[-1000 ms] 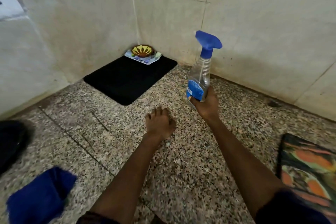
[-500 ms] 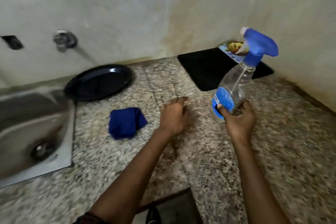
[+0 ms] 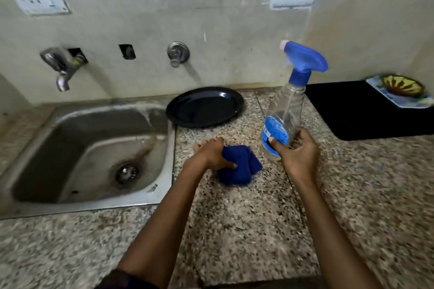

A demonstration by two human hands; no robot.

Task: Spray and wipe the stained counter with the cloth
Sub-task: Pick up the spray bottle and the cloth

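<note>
while the left hand (image 3: 212, 153) clutches the blue cloth (image 3: 239, 164) on the counter (image 3: 246, 218), the right hand (image 3: 298, 152) grips the spray bottle (image 3: 281, 122).

The worktop (image 3: 246, 213) was speckled polished stone, the sink (image 3: 94, 148) dull stained steel, the cloth (image 3: 242, 166) soft blue fabric, the spray bottle (image 3: 285, 112) clear plastic, the plate (image 3: 204, 107) glossy black.

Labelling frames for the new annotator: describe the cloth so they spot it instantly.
Start at the steel sink on the left; just right of its rim, on the speckled counter, sits the cloth. It lies in front of the black plate, gripped by the left hand. It is the only soft, crumpled thing there, deep blue.
</note>
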